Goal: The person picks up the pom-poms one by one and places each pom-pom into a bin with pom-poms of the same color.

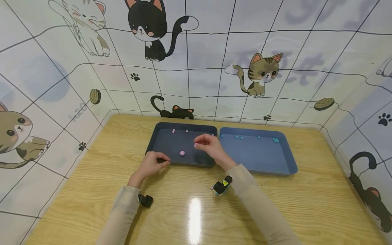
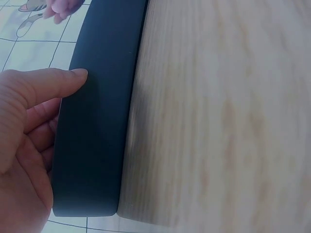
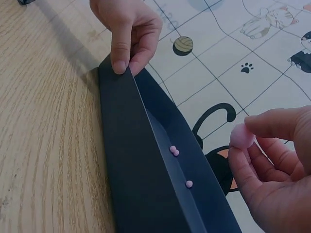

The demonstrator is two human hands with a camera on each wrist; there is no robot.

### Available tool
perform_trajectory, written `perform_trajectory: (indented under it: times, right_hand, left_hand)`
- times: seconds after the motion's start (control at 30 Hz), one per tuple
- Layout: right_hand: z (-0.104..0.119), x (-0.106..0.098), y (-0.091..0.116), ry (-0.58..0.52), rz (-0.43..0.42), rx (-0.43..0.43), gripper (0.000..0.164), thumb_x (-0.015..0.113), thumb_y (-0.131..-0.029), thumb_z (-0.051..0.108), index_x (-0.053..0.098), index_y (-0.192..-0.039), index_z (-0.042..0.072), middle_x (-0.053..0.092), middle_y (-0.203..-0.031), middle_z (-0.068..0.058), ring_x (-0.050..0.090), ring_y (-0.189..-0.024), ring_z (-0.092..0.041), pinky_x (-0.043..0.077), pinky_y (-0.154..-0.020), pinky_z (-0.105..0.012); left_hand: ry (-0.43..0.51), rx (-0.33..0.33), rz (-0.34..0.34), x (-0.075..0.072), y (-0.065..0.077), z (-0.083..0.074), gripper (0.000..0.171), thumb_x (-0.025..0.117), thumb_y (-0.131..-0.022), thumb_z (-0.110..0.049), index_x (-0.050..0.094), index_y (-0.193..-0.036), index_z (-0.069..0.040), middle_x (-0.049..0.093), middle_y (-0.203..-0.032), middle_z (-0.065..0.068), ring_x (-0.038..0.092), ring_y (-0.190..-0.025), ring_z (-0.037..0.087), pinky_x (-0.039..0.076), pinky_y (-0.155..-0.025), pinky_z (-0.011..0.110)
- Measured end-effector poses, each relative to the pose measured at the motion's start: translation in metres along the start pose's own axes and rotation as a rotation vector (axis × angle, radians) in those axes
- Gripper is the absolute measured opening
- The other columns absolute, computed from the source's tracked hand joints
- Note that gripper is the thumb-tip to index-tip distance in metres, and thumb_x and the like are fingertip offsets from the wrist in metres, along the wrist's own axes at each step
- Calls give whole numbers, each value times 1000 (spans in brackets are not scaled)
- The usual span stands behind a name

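At the near left corner of the dark tray [image 1: 165, 144], my left hand [image 1: 152, 163] pinches the rim between thumb and fingers, the thumb [image 2: 63, 82] lying on the outer wall. Over the tray's right half, my right hand [image 1: 211, 147] pinches a pink ball [image 3: 242, 136] between thumb and fingertips. A larger pink ball [image 1: 182, 153] lies on the tray floor near its front wall. Several tiny pink balls [image 3: 189, 184] lie along the far side, one of them partly behind my right hand in the head view.
A blue tray [image 1: 260, 156] stands right beside the dark one, with small teal balls [image 1: 276, 140] along its far side. Small pale coloured bits [image 1: 213, 191] show on the wooden table [image 1: 171, 207], partly hidden below my right wrist. A cat-patterned sheet [image 1: 208, 85] rises behind.
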State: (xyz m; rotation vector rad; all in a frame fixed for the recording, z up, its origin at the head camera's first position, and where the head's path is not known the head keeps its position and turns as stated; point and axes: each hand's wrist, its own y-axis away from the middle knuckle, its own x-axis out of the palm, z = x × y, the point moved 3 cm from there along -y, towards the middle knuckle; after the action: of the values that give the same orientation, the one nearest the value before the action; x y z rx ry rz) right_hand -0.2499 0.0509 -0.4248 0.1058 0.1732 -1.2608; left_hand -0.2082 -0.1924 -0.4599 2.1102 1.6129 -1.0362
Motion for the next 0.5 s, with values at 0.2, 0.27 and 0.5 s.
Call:
perform_trajectory:
  times: [0.2,0.27,0.5]
  right_hand:
    - [-5,1,-10,-20,-35,29,20,67,-86,5,65,-104,-4,65,-98,-10,60,-83,-12,48,-81,-34]
    - [-6,1,-14,-24,-42,33,20,67,-86,5,65,-103,-3,64,-97,-8,60,-82,-12,48,-79,-30]
    - [-8,5,-22,-63,-63,35,18,66,-85,1,65,-102,-4,64,-94,-7,60,-82,-12,49,-82,-31]
  left_hand:
    - [1,-16,4,0,0,1,5,73,-80,-8,75,-83,-4,70,-80,1,60,-72,11,49,-64,26]
    - [1,-17,2,0,0,1,5,73,-80,-8,75,-83,-4,70,-80,1,60,-71,11,49,-64,26]
    - [-4,-10,-3,1,-1,2,5,74,-80,-8,75,-82,-5,70,-80,1,60,-70,10,49,-63,25]
